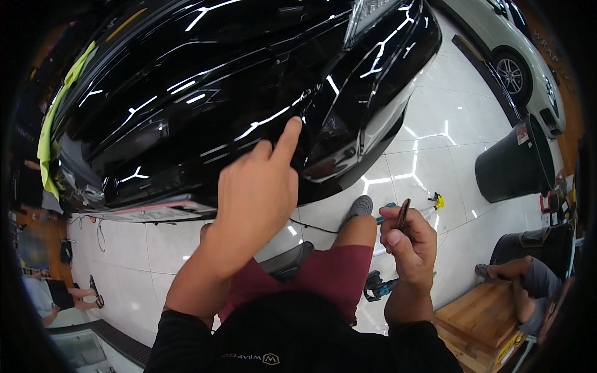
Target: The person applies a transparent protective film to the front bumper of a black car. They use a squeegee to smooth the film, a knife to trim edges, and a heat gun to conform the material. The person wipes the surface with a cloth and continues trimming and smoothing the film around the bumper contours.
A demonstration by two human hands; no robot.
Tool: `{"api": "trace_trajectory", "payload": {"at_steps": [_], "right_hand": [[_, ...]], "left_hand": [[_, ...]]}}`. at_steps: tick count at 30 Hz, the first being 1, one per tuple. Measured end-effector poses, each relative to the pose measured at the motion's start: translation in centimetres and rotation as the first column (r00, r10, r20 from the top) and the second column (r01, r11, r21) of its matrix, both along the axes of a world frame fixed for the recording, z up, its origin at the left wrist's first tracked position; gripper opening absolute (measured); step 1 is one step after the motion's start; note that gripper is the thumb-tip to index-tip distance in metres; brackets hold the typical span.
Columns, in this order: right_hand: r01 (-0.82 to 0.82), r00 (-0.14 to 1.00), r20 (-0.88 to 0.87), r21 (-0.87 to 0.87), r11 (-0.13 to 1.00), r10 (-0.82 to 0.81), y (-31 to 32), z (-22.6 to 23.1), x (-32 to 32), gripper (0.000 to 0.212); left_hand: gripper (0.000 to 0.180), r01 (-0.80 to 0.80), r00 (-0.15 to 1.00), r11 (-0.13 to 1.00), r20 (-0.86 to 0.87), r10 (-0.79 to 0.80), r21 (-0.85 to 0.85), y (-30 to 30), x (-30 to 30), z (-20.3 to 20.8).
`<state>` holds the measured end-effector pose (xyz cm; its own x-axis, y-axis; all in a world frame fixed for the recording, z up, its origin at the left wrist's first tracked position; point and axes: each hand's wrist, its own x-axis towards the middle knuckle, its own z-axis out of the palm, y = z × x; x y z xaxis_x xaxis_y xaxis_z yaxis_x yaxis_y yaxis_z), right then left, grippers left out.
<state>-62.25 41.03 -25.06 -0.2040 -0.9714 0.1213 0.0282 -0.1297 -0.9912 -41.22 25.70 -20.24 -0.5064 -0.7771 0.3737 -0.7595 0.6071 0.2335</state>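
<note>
white tiled floor (457,165); glossy black car (242,81); left hand (258,189), forefinger extended at car; right hand (410,242), thumb and fingertips pinching slim dark piece (404,214).

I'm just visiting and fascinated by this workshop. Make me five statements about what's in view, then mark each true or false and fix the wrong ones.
1. The right hand holds a small, thin, dark piece. True.
2. The left hand is holding a yellow-green cloth. False: its index finger is extended to the glossy bodywork of the black car; the yellow-green cloth hangs along that car's edge, at the far left.
3. A white car shows at the upper right. True.
4. The large bin on the right is bright red. False: the bin is black.
5. The person wears maroon shorts. True.
</note>
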Motion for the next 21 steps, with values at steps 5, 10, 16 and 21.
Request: {"api": "trace_trajectory", "payload": {"at_steps": [5,10,16,21], "right_hand": [[0.002,1.0,-0.009,-0.057,0.998,-0.002,-4.9,3.0,-1.5,0.041],[-0.109,0.992,-0.081,-0.159,0.981,0.097,-7.9,5.3,-3.7,0.047],[-0.309,0.87,-0.461,-0.234,0.922,0.175,-9.4,6.2,-5.8,0.045],[-0.422,0.576,-0.814,-0.372,0.827,-0.072,-12.4,8.2,-8.2,0.028]], "left_hand": [[0.065,-0.066,0.998,0.998,0.002,0.066,0.011,0.3,-0.5,0.5],[0.069,-0.123,0.983,0.992,-0.135,0.124,0.016,0.7,-1.2,-0.5],[0.069,-0.269,0.945,0.963,-0.186,0.269,0.027,2.0,-3.2,-1.2],[0.064,-0.355,0.918,0.932,-0.211,0.335,-0.066,2.5,-4.4,-2.5]]}}
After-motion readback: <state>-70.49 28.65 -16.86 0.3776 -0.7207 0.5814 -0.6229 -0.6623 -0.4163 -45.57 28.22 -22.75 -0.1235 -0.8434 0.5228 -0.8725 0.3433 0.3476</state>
